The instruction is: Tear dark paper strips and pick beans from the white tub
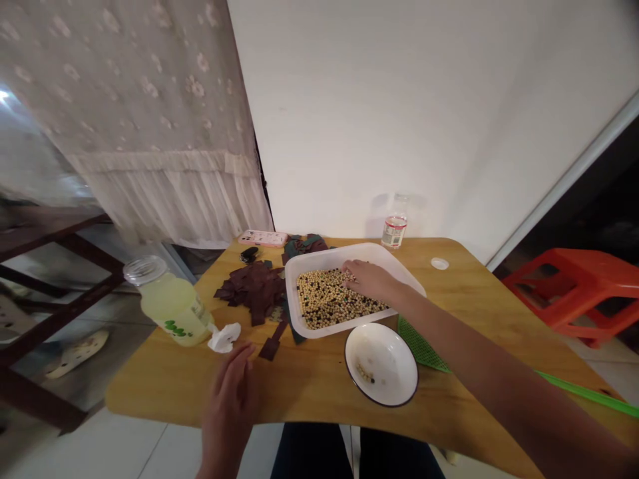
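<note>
Head view: right hand (369,279) over the tray (294,299), inside its rim, fingertips down among the beads (324,293), fingers bent and narrow; whether pinching any, impossible to tell. A few more beads in the bowl (389,359), just beside the tray's near edge. Left hand (232,386) at the near edge of the table (164,379), grip slack, fingers loosely extended near the tissue (224,337). Between left hand and bowl, a gap of wood; scraps (252,286) crowding the tray's left side.

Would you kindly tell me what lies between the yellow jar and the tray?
In the head view, a crumpled tissue lies by the yellow jar, then dark scraps beside the tray.
</note>
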### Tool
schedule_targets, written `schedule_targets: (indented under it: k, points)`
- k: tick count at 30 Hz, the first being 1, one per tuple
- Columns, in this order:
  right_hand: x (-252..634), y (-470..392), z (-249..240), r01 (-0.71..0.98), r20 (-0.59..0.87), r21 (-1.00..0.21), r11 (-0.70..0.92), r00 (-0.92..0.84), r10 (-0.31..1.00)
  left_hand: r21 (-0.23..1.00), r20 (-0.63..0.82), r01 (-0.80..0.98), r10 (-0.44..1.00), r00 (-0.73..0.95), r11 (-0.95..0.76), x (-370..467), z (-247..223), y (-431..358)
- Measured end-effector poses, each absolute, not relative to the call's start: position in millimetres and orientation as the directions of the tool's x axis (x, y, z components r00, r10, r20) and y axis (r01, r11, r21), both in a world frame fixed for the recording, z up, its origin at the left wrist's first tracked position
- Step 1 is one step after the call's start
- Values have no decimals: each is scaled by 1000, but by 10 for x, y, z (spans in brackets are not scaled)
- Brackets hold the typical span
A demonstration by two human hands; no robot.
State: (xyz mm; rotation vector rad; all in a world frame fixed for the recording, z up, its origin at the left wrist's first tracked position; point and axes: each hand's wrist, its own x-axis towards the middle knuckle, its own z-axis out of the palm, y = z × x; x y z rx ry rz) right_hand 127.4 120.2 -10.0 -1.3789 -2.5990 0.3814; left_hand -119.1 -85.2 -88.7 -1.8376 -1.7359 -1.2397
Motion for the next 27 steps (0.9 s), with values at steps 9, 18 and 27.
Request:
schedule_targets:
  k: [9,18,27]
  points:
    - [954,997,-219,785,-146,-275,555,-605,783,272,746,946,660,-92,-176,-1201,-974,-866]
    - [948,864,-128,662,-192,-454,596,-726,660,240,763,959,639,-93,-147,-1160,-929,-868]
    - [669,920,1,613,-232,-450,650,-783,577,227,746,966,659,-91,-124,-1158,-916,-878]
